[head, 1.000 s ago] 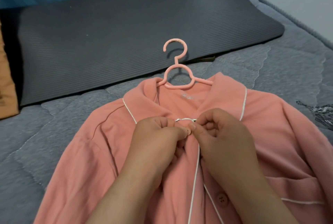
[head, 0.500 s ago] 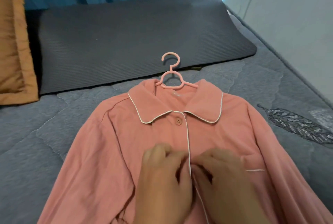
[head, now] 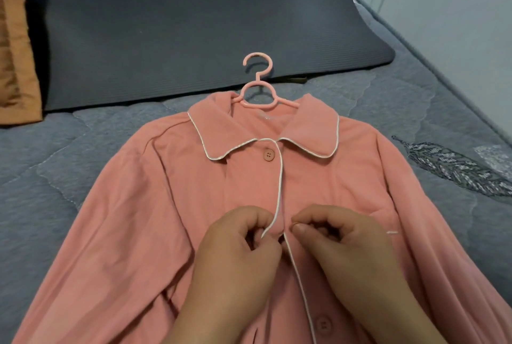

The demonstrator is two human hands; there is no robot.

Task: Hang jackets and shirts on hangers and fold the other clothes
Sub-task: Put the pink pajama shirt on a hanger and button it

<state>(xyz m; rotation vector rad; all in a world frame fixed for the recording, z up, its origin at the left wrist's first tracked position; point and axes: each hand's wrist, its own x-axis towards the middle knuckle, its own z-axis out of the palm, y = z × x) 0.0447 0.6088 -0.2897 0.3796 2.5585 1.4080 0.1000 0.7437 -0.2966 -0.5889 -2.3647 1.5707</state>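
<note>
A pink shirt [head: 155, 205] with white piping lies flat on the bed, front up, collar away from me. A pink plastic hanger [head: 256, 86] sits inside its neck, hook pointing at the dark pillow. The top button [head: 268, 154] is fastened. My left hand [head: 238, 249] pinches the piped front edge at mid-chest. My right hand [head: 340, 241] pinches the other front panel right beside it. The second button is hidden between my fingers. A lower button [head: 322, 325] shows near the bottom edge.
The grey quilted bedspread [head: 41, 172] carries a feather print [head: 454, 169] at the right. A long dark grey pillow [head: 194, 33] lies across the head of the bed. An orange cushion [head: 13, 47] stands at far left. A white wall [head: 457, 25] borders the right side.
Both hands left the fastened top button and moved down the front to mid-chest, where they now pinch the two front edges together. The view has pulled back.
</note>
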